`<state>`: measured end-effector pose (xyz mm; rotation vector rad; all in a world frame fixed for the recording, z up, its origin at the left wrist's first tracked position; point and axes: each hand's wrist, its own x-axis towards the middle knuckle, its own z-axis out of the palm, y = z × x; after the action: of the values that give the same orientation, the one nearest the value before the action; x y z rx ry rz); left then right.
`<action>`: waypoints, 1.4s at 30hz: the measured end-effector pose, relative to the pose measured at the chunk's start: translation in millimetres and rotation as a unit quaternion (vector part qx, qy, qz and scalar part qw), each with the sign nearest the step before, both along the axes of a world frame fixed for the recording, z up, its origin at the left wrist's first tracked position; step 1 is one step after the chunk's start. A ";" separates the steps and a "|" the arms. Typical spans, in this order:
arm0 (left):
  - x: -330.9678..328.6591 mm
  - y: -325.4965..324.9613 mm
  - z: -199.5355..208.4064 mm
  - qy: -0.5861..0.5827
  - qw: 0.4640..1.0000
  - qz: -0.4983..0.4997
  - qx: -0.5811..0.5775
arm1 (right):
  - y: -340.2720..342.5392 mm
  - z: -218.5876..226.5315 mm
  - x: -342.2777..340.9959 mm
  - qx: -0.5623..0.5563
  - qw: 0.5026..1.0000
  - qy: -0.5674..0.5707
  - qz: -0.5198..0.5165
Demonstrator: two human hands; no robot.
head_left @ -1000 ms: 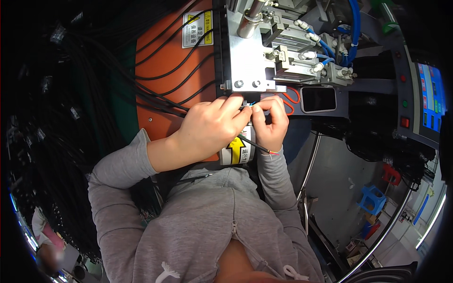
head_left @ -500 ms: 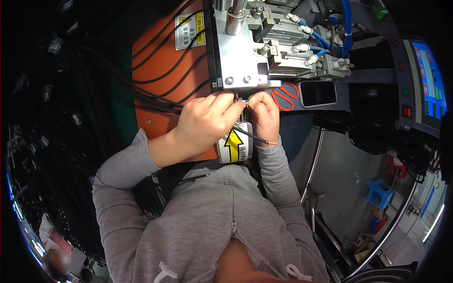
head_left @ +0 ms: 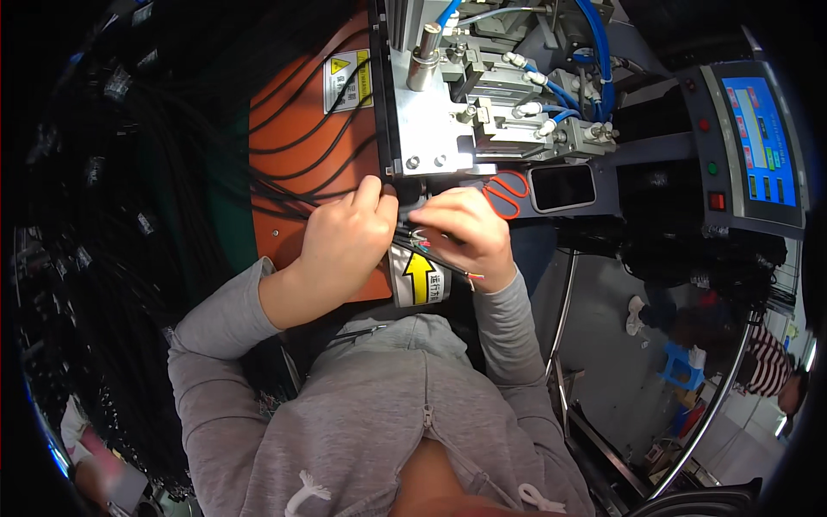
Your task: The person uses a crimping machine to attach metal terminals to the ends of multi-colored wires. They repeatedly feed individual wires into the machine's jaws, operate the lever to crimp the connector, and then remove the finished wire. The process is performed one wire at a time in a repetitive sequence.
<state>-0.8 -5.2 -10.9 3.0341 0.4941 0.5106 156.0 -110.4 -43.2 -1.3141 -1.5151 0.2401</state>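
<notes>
My left hand (head_left: 351, 234) is closed beside the machine's front edge, its fingers curled round a black cable. Several black cables (head_left: 297, 196) run in from the left and pass beneath that hand. Past it, stripped ends with thin coloured wires (head_left: 420, 241) stick out. One cable end with red and yellow wires (head_left: 474, 277) lies by my right wrist. My right hand (head_left: 469, 228) reaches leftward with its fingers stretched out, slightly blurred, tips close to the left hand. Its thumb is mostly hidden, and I see nothing held in it.
Ahead stands a metal machine (head_left: 431, 121) with cylinders and blue air hoses. Red-handled scissors (head_left: 506, 194) and a phone (head_left: 562, 187) lie right of it. A control screen (head_left: 762, 142) is at far right. Below the hands is a yellow arrow label (head_left: 419, 277). A person in stripes (head_left: 767, 362) is at right.
My right hand has gone from pinching thin coloured wires to stretched fingers. My left hand has shifted left and down. The view has shifted slightly, and a person has appeared at right.
</notes>
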 end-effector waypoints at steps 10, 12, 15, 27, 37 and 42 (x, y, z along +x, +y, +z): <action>0.8 12.0 10.7 -0.061 0.976 -0.132 -0.165 | -24.3 -0.3 3.1 0.062 0.995 0.035 -0.063; 0.1 13.3 5.5 -0.069 0.965 -0.140 -0.212 | -17.4 7.2 -2.1 0.038 0.998 0.024 -0.035; -0.9 9.7 6.6 -0.031 0.974 -0.087 -0.209 | -2.2 8.7 -5.1 0.032 0.999 -0.005 0.031; -0.5 13.7 16.9 -0.114 0.961 -0.166 -0.188 | -16.5 -7.1 -14.7 0.073 0.989 0.115 -0.057; 5.9 14.8 7.5 -0.223 0.946 -0.197 -0.126 | -8.2 20.9 -33.4 0.097 0.920 0.369 -0.093; 8.4 12.5 7.8 -0.233 0.933 -0.165 -0.218 | 1.6 16.9 -32.0 0.063 0.963 0.226 -0.131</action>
<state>7.6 7.3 -3.1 2.3872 0.0524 0.9174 124.0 -108.8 -26.3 -1.2394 -0.9467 0.2482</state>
